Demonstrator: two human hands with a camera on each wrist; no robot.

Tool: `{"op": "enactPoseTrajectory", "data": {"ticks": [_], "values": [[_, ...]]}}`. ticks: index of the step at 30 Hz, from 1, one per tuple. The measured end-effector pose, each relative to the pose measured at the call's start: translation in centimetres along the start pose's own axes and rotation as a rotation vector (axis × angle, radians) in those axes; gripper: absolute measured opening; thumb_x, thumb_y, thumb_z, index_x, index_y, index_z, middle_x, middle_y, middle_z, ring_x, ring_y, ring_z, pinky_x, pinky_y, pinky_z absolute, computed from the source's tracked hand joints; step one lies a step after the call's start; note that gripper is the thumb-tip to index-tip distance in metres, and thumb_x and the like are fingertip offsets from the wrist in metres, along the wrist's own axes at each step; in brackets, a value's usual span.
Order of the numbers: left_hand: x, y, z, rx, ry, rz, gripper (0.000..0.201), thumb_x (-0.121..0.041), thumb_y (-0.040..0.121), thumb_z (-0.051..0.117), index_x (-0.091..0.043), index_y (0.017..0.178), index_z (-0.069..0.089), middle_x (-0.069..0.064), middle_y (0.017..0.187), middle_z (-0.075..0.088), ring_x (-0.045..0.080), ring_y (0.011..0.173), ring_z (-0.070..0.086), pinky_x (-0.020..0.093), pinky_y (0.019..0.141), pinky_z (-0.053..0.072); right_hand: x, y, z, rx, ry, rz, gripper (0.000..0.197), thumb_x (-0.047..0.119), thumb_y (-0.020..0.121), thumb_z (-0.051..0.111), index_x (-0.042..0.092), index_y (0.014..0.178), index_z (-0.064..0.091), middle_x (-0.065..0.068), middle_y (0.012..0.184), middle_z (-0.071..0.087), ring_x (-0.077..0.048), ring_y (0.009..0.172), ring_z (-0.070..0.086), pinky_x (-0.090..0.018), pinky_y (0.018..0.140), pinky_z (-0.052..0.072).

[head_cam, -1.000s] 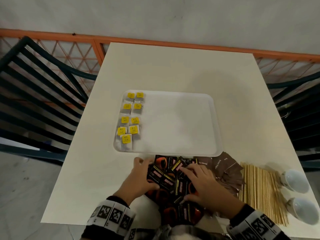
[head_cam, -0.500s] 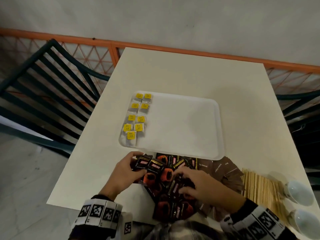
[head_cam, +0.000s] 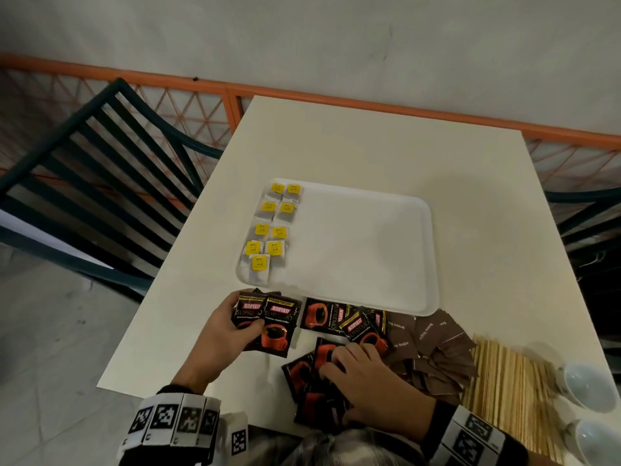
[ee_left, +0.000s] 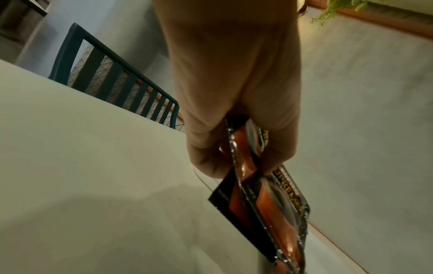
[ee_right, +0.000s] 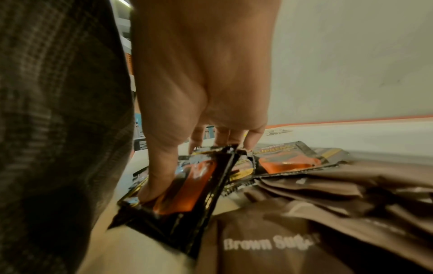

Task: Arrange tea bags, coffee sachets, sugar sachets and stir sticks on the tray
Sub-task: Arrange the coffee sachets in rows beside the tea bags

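A white tray lies mid-table with several yellow-tagged tea bags in two columns along its left side. In front of it lie black-and-orange coffee sachets, brown sugar sachets and a bundle of wooden stir sticks. My left hand grips two coffee sachets fanned side by side, also seen edge-on as held sachets in the left wrist view. My right hand pinches a coffee sachet at the near pile, thumb on top.
Two white cups stand at the table's near right corner beside the sticks. Dark slatted chairs flank the table on both sides. An orange railing runs behind the table's far edge.
My left hand has drawn two coffee sachets out of the pile to the left and fanned them. The pile has spread apart. My right hand has stayed on the near sachets.
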State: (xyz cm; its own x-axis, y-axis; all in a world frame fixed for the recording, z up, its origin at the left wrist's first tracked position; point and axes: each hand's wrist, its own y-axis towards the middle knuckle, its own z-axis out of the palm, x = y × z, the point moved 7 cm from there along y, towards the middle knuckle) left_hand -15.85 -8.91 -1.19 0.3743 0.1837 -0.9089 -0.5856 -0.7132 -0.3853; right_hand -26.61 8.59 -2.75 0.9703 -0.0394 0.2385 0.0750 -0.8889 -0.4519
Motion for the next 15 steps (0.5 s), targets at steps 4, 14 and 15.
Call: {"op": "enactPoseTrajectory", "data": {"ticks": [4,14,15], "values": [[0.0,-0.1,0.1,-0.013,-0.032,-0.002,0.042,0.010,0.083,0.057,-0.029,0.099,0.055,0.003,0.094,0.068,0.012,0.079,0.070,0.024,0.059,0.056,0.9,-0.2,-0.7,0.012,0.041,-0.063,0.045,0.022,0.087,0.053,0.016,0.128,0.034,-0.012,0.128,0.037,-0.029,0.113,0.039,-0.041,0.095,0.032],[-0.9,-0.5,0.1,-0.030,-0.120,-0.005,0.037,0.009,0.086,0.054,-0.025,0.100,0.054,0.004,0.094,0.067,0.006,0.070,0.070,0.018,0.053,0.053,-2.1,-0.8,-4.3,-0.133,0.545,0.006,0.031,0.021,0.091,0.053,0.017,0.121,0.049,0.001,0.112,0.055,-0.012,0.104,0.050,-0.007,0.078,0.032],[-1.1,-0.5,0.2,-0.023,-0.127,-0.006,0.036,0.009,0.086,0.053,-0.025,0.099,0.054,0.004,0.093,0.067,0.006,0.069,0.070,0.018,0.053,0.053,-2.9,-1.0,-5.2,-0.188,0.615,0.033,0.027,0.023,0.090,0.054,0.017,0.117,0.051,0.003,0.106,0.056,-0.011,0.098,0.053,-0.006,0.074,0.034]]}}
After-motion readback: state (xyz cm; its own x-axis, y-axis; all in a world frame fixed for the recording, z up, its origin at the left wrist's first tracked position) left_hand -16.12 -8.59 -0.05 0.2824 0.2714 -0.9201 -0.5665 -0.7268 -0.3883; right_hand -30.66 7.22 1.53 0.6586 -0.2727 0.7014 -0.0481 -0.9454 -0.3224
